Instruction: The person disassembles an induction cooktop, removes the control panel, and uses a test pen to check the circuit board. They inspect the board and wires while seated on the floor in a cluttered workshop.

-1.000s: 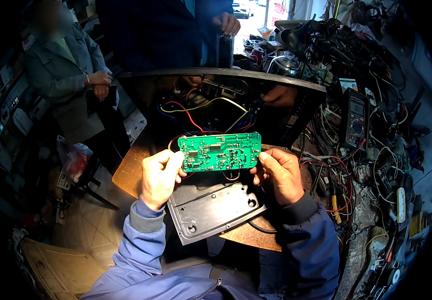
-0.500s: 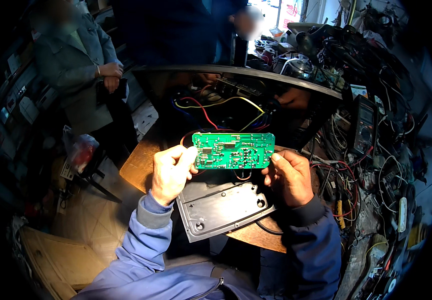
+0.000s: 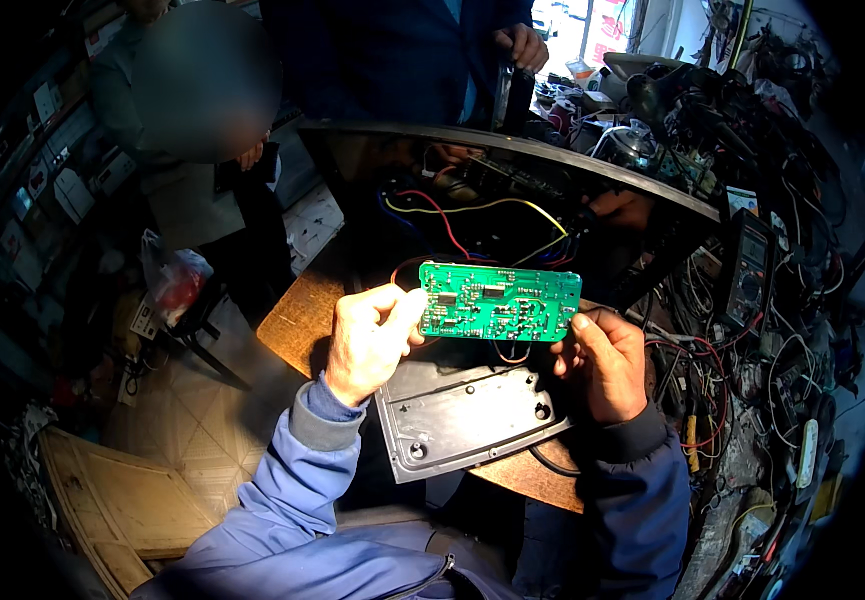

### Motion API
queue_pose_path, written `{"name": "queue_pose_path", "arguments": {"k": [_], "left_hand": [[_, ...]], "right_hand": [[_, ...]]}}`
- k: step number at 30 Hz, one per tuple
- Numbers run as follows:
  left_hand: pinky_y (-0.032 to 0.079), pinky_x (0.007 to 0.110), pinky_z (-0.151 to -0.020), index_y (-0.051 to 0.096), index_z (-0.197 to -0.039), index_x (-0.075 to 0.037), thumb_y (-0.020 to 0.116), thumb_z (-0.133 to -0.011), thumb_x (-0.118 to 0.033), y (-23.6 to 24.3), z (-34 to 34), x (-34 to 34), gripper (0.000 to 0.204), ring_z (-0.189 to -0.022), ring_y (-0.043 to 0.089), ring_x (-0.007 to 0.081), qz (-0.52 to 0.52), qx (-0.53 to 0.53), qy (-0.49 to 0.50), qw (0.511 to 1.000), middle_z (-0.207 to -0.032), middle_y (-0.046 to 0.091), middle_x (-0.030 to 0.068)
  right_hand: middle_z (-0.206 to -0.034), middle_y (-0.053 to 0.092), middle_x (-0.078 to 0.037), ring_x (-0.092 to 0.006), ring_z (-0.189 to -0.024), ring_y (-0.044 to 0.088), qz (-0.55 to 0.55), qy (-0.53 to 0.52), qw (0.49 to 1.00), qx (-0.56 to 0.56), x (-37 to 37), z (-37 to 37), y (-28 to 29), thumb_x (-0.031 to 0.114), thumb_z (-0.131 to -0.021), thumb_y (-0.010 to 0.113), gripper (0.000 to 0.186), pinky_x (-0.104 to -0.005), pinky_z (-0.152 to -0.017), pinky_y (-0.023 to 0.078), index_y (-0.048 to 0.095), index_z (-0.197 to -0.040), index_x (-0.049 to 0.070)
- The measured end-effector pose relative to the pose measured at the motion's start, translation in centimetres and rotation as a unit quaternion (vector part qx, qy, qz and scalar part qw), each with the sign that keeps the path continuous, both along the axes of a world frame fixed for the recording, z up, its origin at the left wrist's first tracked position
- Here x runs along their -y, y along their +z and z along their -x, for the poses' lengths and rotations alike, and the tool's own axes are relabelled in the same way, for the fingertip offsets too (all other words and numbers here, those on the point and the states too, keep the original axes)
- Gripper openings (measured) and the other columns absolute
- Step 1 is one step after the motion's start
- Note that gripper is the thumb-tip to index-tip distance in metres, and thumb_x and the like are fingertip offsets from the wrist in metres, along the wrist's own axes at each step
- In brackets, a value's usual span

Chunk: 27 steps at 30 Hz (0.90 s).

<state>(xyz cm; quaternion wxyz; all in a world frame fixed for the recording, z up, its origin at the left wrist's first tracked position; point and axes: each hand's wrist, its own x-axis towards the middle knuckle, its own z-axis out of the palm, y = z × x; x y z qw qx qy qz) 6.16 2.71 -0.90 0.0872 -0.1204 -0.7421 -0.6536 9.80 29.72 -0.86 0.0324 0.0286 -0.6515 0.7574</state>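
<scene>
A green circuit board (image 3: pixel 499 303) is held up between my two hands, its component side facing me. My left hand (image 3: pixel 367 345) pinches the board's left end between thumb and fingers. At the right end, my right hand (image 3: pixel 602 360) grips the edge with its thumb on the face. Thin wires in red, yellow and blue (image 3: pixel 452 222) lie beyond the board. Just below the board sits a grey-black plastic casing half (image 3: pixel 477 420) with screw holes, resting on a brown wooden board (image 3: pixel 302 318).
A large dark panel (image 3: pixel 512 150) stands just beyond the wires. On the right lie a multimeter (image 3: pixel 750 265) and heaps of tangled cables (image 3: pixel 727 400). Two people stand across from me, one's hand (image 3: pixel 522 47) at the top. A wooden chair (image 3: pixel 117 490) is at lower left.
The view has shifted, so most things appear slightly further right. Both hands keep the same hold on the circuit board. The person at left has leaned forward.
</scene>
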Motion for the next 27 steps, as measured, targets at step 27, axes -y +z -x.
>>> {"name": "queue_pose_path", "arguments": {"k": [27], "left_hand": [[0.041, 0.022, -0.046, 0.063, -0.07, -0.001, 0.063, -0.096, -0.021, 0.2, 0.1, 0.0, 0.032, -0.049, 0.054, 0.0062, -0.002, -0.008, 0.007, 1.0, -0.06, 0.061, 0.0028]], "right_hand": [[-0.067, 0.056, -0.01, -0.0224, -0.05, 0.056, -0.458, -0.218, 0.761, -0.404, 2.8, -2.0, 1.8, -0.002, -0.077, 0.073, 0.023, -0.0339, -0.046, 0.044, 0.066, -0.099, 0.0]]}}
